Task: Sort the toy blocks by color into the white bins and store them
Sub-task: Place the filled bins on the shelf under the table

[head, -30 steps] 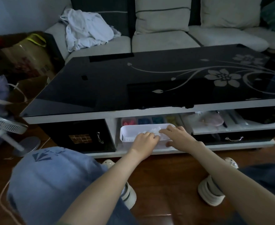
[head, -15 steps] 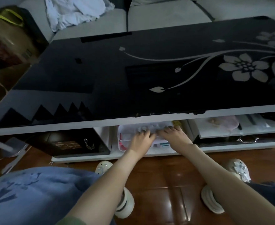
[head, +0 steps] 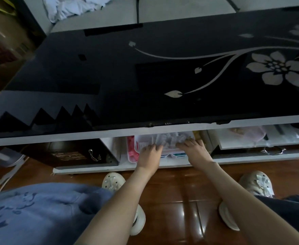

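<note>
Lower centre: left hand [head: 149, 153] and right hand [head: 195, 150], fingers spread nearly flat, press on white bin [head: 142, 142] of pale blocks [head: 170, 138] under coffee table [head: 127, 76].

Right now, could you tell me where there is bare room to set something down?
The black tabletop is bare from sofa to front edge. The floor between the shoes is free. The middle shelf is crowded: left hand and right hand on bins.

Left grip [head: 149, 155] and right grip [head: 195, 149] are resting on white bin [head: 140, 142] sitting on shelf [head: 173, 165] under black table [head: 145, 76].
</note>
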